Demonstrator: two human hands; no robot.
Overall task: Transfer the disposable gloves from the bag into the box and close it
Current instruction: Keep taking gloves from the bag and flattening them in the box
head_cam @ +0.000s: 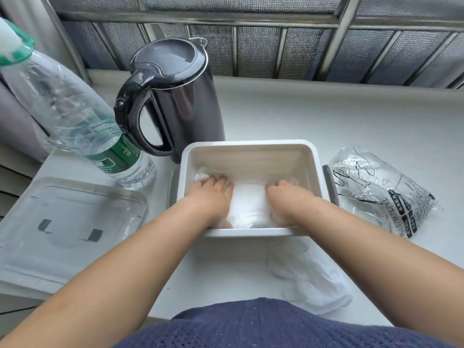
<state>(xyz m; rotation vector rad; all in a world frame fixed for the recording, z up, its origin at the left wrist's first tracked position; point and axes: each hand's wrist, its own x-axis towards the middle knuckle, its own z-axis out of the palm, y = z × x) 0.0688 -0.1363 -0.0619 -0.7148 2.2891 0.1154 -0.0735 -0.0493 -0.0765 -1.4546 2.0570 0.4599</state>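
A white rectangular box (251, 146) stands open in the middle of the white table. Both my hands reach down inside it. My left hand (213, 194) lies with spread fingers pressing on a stack of clear disposable gloves (248, 199) at the box's left side. At the right side my right hand (283, 197) presses on the same stack, its fingers bent downward and partly hidden. To the right of the box lies the crumpled clear plastic bag (376, 192) with black print. A further pile of gloves (311, 277) lies on the table in front of the box.
The box's clear lid (67, 227) lies flat at the left. A black kettle (175, 96) stands behind the box, and a large water bottle (82, 121) leans at the far left. A metal railing runs along the back.
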